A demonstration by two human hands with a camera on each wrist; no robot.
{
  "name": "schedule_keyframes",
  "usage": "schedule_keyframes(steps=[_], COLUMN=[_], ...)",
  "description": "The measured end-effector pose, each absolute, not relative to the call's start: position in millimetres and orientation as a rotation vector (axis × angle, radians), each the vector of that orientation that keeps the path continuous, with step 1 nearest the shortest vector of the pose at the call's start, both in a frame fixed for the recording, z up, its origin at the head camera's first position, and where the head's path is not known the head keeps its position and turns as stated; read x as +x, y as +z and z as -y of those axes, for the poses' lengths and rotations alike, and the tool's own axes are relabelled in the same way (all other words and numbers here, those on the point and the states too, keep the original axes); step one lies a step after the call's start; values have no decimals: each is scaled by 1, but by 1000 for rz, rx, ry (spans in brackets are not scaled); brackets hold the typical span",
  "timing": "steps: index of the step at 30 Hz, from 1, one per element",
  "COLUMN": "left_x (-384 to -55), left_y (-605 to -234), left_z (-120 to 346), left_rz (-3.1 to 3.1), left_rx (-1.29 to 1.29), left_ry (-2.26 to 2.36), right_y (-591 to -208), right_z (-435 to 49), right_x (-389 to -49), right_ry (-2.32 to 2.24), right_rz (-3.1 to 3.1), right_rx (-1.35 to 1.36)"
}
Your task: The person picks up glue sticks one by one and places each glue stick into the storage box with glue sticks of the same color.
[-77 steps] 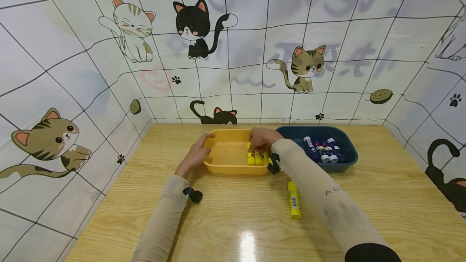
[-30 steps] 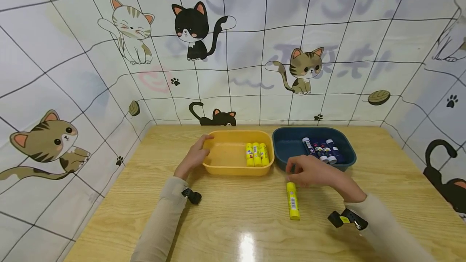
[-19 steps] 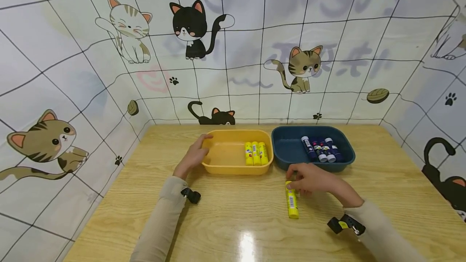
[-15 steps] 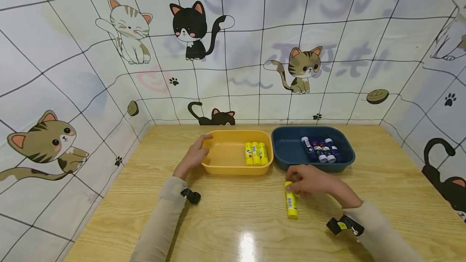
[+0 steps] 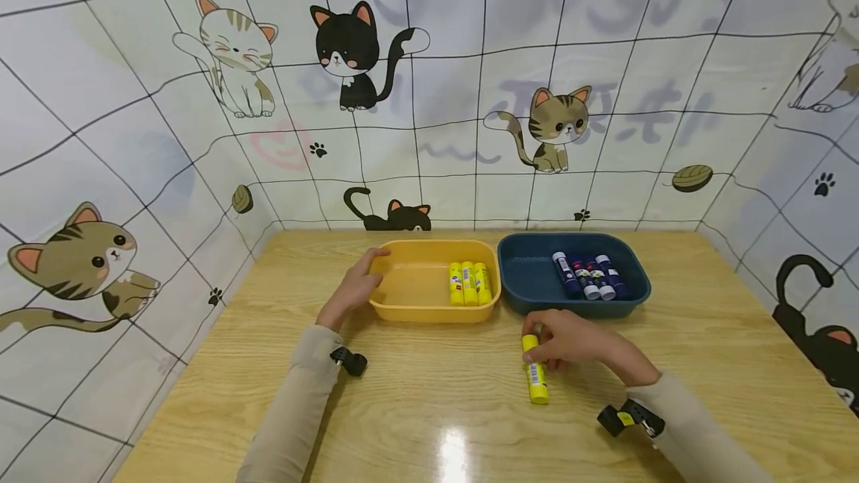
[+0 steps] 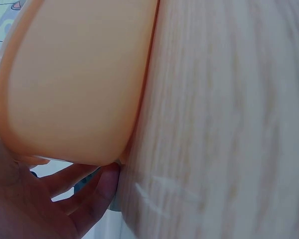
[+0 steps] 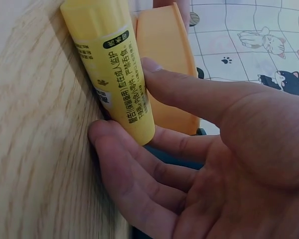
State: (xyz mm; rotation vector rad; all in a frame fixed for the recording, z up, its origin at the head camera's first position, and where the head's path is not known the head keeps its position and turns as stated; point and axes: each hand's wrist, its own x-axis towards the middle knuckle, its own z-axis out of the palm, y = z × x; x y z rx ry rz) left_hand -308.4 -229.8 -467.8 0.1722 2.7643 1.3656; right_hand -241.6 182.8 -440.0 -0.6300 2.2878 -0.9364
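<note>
At the left end of the yellow tray [image 5: 429, 314], my left hand [image 5: 352, 289] grips the wall, with the thumb at the rim and the fingers bent against the outside in the left wrist view. My right hand [image 5: 567, 338] pinches the upper end of a yellow glue stick [image 5: 537, 382] in front of the two trays. The right wrist view shows the thumb on one side of this glue stick [image 7: 114, 69] and the fingertips at its other side, close to the table. Three more yellow glue sticks [image 5: 469, 285] lie side by side at the yellow tray's right end.
A dark blue tray [image 5: 530, 285] stands just right of the yellow one. Several dark blue glue sticks [image 5: 593, 282] with white ends lie in its right half. The wooden table [image 5: 403, 393] meets a cat-patterned wall covering [image 5: 456, 95] at the back.
My right hand has left the yellow tray, come back toward the front right, and taken hold of the loose yellow glue stick. My left hand keeps its place on the yellow tray.
</note>
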Motion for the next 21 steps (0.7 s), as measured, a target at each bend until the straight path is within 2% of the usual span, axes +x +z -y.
schedule_keyframes(steps=[21], left_x=[-310], left_y=[-470], left_z=[233], left_rz=[-2767], left_rx=[167], left_ry=[1358], right_y=[-435], right_z=[-191], right_x=[-240], right_ry=[-959], right_rz=[-2257], right_rx=[-592])
